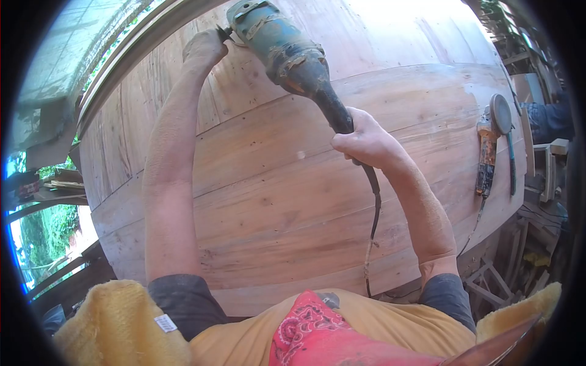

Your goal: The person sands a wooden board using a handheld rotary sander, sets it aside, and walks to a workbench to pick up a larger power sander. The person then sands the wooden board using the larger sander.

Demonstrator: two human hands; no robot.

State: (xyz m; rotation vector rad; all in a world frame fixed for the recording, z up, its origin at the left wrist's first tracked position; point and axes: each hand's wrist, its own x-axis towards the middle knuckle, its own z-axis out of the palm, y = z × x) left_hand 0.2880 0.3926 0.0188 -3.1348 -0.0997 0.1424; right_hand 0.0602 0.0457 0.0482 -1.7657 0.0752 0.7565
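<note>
A worn blue-green power tool [274, 43] with torn tape round its body lies over a large surface of wooden boards [262, 189]. My right hand [369, 139] is wrapped round its black rear handle, fingers closed. At the upper left, my left hand [204, 49] is closed at the dark side handle near the tool's front end. From the rear handle a dark cord [375, 210] runs down across the boards toward my body. The tool's front end and its contact with the wood are cut off or hidden.
On the right of the boards lies an orange and black grinder [487, 152] with a round disc, beside a dark bar [511, 165]. Wooden scraps and frames [488, 283] stand beyond the lower right edge. A person's dark blue sleeve [549, 121] shows at far right.
</note>
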